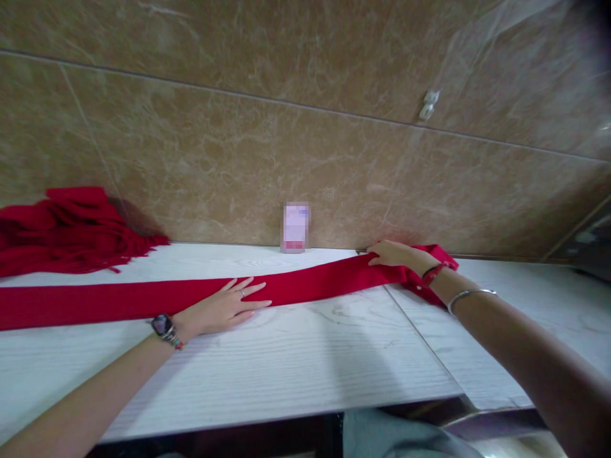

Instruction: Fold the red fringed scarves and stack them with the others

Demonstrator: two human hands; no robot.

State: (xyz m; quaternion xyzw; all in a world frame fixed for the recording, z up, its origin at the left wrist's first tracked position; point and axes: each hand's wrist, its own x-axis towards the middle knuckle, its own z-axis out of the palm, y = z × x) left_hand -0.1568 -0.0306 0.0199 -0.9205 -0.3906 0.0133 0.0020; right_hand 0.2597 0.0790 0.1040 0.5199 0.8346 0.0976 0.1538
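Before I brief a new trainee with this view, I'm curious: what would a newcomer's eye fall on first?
Probably the long red cloth strip, running from the left edge across the white tabletop, with the left hand spread on it and the right hand near its bunched right end. Next, perhaps, the crumpled, fringed red cloth at far left, by the brown wall.

Two hands, two red cloths, one watch, apparently one blurred upright object
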